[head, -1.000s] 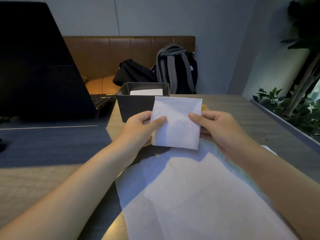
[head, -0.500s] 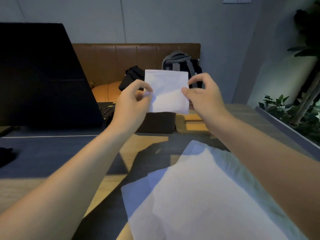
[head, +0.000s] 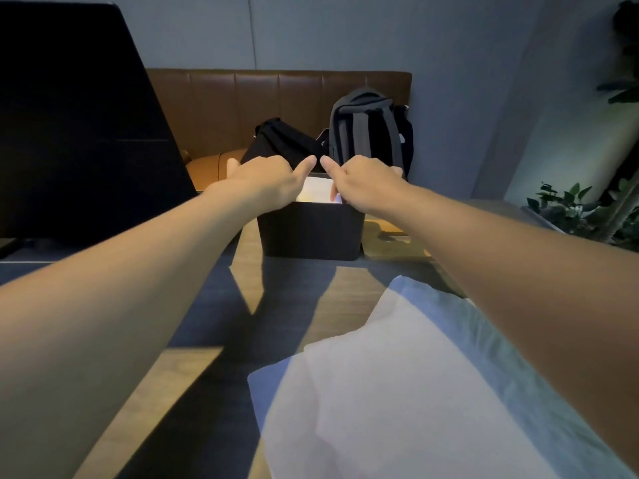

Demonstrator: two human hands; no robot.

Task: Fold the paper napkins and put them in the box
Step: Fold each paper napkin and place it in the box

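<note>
Brown bench [head: 276,98] w/ grey wall [head: 345,29]

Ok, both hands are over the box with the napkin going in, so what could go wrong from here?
1. The folded napkin shows only partly between the left hand and right hand, inside the dark box. If let go early it may spring open or stand crooked.
2. The box looks light; pushing down could slide it along the table.
3. The forearms cross above the unfolded napkins; pulling back could drag them.

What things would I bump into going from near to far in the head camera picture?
Loose white paper napkins → dark rectangular box → two hands over it, left, right → grey backpack → brown leather bench back.
</note>
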